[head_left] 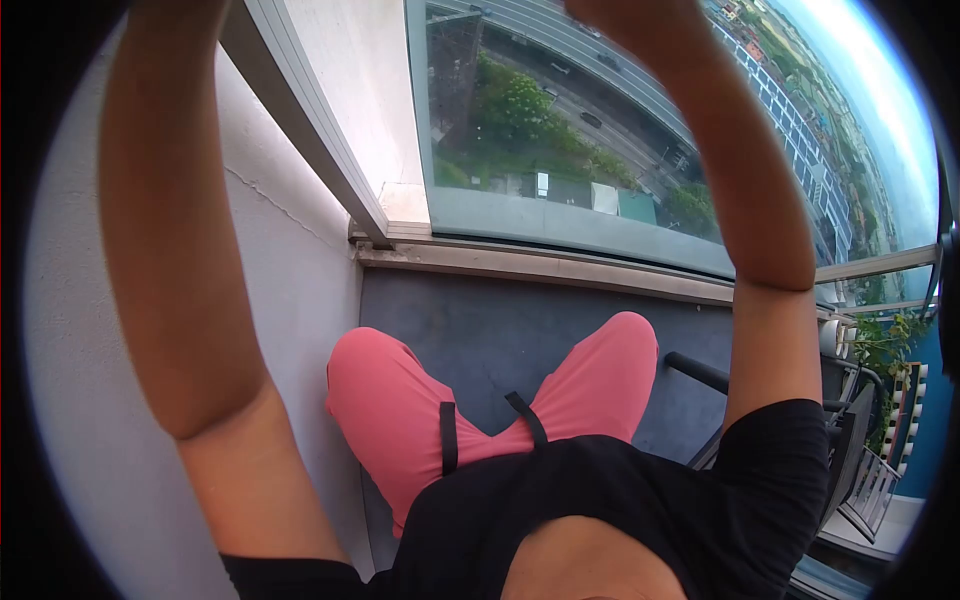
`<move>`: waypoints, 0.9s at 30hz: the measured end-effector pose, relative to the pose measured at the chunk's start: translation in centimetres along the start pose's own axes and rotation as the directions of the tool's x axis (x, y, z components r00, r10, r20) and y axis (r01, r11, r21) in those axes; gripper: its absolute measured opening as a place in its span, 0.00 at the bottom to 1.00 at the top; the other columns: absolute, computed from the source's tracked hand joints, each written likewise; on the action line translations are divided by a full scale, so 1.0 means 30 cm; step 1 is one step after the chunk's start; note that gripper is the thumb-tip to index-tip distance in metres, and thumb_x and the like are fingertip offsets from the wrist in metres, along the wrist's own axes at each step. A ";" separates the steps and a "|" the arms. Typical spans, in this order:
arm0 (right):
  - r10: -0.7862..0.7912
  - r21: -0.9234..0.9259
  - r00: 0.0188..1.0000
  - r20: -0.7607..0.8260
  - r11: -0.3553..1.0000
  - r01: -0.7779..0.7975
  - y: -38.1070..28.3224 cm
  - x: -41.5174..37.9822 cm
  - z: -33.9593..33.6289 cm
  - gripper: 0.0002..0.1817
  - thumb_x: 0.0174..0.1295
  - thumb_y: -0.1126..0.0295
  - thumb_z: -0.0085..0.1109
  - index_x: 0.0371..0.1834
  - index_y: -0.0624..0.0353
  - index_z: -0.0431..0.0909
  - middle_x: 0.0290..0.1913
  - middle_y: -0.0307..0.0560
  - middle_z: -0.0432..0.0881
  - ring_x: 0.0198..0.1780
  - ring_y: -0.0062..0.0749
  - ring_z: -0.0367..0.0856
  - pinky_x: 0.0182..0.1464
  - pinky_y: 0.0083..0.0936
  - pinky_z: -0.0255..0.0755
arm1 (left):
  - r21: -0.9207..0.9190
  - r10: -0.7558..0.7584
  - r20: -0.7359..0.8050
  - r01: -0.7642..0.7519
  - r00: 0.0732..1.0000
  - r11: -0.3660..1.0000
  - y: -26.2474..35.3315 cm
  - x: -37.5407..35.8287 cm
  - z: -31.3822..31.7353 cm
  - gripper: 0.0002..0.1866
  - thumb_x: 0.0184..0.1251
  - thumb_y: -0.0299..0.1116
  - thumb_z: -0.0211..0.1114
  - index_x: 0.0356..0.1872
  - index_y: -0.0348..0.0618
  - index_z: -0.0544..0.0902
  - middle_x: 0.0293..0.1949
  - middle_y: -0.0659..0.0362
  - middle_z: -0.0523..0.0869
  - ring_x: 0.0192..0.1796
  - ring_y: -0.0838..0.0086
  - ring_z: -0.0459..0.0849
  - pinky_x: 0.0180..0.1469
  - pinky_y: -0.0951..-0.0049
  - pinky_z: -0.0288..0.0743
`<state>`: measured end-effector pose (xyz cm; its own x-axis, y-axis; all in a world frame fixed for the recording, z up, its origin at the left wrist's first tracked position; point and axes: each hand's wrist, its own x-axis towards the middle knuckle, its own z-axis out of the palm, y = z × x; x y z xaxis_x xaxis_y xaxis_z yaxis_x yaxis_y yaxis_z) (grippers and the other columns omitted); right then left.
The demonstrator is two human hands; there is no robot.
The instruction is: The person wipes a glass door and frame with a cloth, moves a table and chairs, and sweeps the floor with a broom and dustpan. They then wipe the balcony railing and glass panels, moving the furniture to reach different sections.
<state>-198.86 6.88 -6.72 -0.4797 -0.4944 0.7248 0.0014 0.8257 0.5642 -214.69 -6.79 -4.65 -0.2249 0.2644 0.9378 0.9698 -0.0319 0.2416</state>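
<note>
A: Quick one: where are the hands?

B: Both arms raised. Left forearm (pixel 165 150) runs up left of the window pane (pixel 475 205); the left hand is past the top edge, out of view. Fingers: can't tell.

A: And the right?

B: Right forearm (pixel 745 150) crosses in front of the window pane's right part. Just the base of the right hand (pixel 620 12) shows, in front of the pane's upper part. Fingers cut off, so clenched, released or grasping, can't tell. Contact with the glass, can't tell either.

A: Where's the pane exactly?

B: Ahead of the person, upper middle to right of view. Slanted metal post (pixel 310 115) left of it, its top right beside the left forearm. Metal sill rail (pixel 560 265) along the pane's bottom edge.

A: Through the glass?

B: Multi-lane road (pixel 550 45), green trees (pixel 520 100), buildings, sky, all far below or beyond the pane.

A: This side?

B: Grey floor (pixel 450 300) below the pane, pale wall (pixel 290 330) to its left. Person's pink trousers (pixel 385 400), knees bent apart, two black straps (pixel 448 438) at the waist, black T-shirt (pixel 600 480). Lower right of the pane: dark folding chair (pixel 850 455), leafy plant (pixel 895 335), blue wall (pixel 918 455).
</note>
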 end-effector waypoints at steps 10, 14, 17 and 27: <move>-0.224 0.377 0.652 0.724 0.921 -0.102 -0.707 -1.156 0.402 0.23 0.52 0.70 0.47 0.55 0.58 0.74 0.61 0.36 0.71 0.67 0.26 0.60 0.71 0.31 0.47 | -0.328 -0.546 0.344 0.643 0.763 0.692 0.024 -1.096 0.223 0.32 0.74 0.46 0.31 0.69 0.33 0.42 0.71 0.45 0.49 0.73 0.58 0.44 0.72 0.63 0.33; -0.287 0.311 0.604 0.744 0.948 0.068 -0.616 -1.178 0.345 0.25 0.54 0.70 0.47 0.58 0.57 0.70 0.64 0.39 0.68 0.68 0.26 0.60 0.72 0.29 0.47 | -0.305 -0.548 0.464 0.706 0.696 0.639 -0.009 -1.162 0.288 0.33 0.74 0.47 0.31 0.70 0.34 0.39 0.71 0.45 0.45 0.74 0.58 0.41 0.72 0.63 0.34; -0.158 0.216 0.826 0.541 0.975 0.046 -0.239 -0.635 0.069 0.15 0.48 0.71 0.52 0.40 0.51 0.80 0.53 0.36 0.76 0.64 0.26 0.65 0.68 0.27 0.54 | -0.344 -0.569 0.464 0.730 0.679 0.590 -0.008 -1.168 0.302 0.34 0.74 0.49 0.32 0.70 0.33 0.40 0.71 0.44 0.45 0.74 0.58 0.42 0.72 0.63 0.34; 0.125 -0.028 0.951 0.283 0.992 -0.122 -0.128 -0.825 -0.011 0.08 0.45 0.76 0.51 0.28 0.51 0.78 0.42 0.37 0.79 0.59 0.32 0.69 0.68 0.53 0.38 | -0.317 -0.601 0.396 0.717 0.694 0.620 -0.012 -1.200 0.329 0.33 0.74 0.47 0.32 0.68 0.29 0.43 0.71 0.45 0.47 0.73 0.59 0.44 0.72 0.66 0.37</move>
<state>-186.69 15.86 -26.70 -0.7044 -0.2899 0.6479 0.0846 0.8720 0.4821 -206.02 -6.79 -40.95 -0.7018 0.5843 0.4074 0.4102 -0.1360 0.9018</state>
